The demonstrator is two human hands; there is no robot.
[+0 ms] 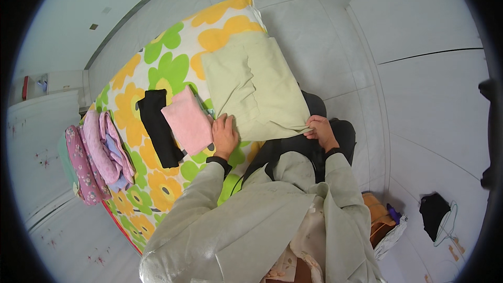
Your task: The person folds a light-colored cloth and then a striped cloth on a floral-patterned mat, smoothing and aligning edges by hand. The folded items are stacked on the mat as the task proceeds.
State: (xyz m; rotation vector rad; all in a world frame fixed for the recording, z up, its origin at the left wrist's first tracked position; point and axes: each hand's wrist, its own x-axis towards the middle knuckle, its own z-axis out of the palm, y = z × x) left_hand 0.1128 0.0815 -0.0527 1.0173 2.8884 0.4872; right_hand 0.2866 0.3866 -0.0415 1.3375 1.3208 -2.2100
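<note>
A pale green garment (257, 84), folded into a broad rectangle with wrinkles across its middle, lies on the flowered bedspread (168, 68) and reaches over my lap. My left hand (225, 136) rests flat on its near left corner, fingers stretched out. At the near right corner, my right hand (320, 131) pinches the cloth's edge between thumb and fingers. Just left of my left hand is a folded pink cloth (189, 120). Beside that lies a black folded garment (159, 128), long and narrow.
Pink and purple bundled clothes (107, 149) and a rolled flowered cloth (86, 167) sit at the bed's left edge. On the right stand white cabinet doors (429, 94). A black garment on a hanger (435, 215) and a bag with orange cloth (377, 215) are at lower right.
</note>
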